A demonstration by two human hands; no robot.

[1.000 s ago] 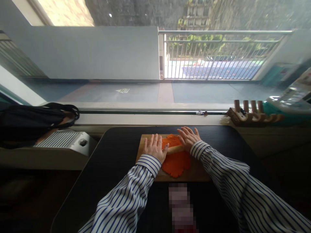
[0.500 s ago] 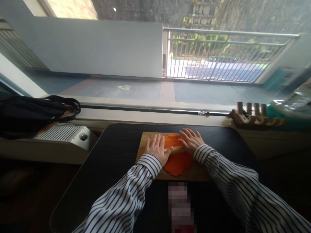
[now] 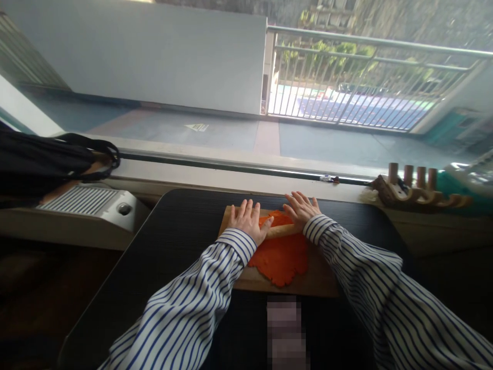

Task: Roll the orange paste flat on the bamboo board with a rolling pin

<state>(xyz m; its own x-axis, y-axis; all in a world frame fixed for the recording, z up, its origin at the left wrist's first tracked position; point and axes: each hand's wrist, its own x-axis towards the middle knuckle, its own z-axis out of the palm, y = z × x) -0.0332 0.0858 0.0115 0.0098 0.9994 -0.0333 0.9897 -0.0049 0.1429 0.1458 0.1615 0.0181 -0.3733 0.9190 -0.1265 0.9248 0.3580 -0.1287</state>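
A flattened orange sheet of modelling clay or dough point(image 3: 279, 259) with ragged edges lies on a wooden board point(image 3: 319, 280). Across its upper part rests a pale wooden rolling pin point(image 3: 284, 230). My left hand point(image 3: 246, 221) lies open on the pin's left end, palm down, fingers stretched away from me. On the right end my right hand point(image 3: 302, 209) also lies flat, fingers spread. Both palms hide the pin's ends.
The board lies on a black table point(image 3: 173, 257) against a windowsill point(image 3: 231, 180). A wooden rack with pegs point(image 3: 416, 190) stands at the right. To the left are a black bag point(image 3: 46, 159) and a white vented unit point(image 3: 88, 203).
Both hands have pushed the rolling pin away from me, toward the far edge of the board. More of the orange sheet shows on the near side. The camera view has shifted slightly.
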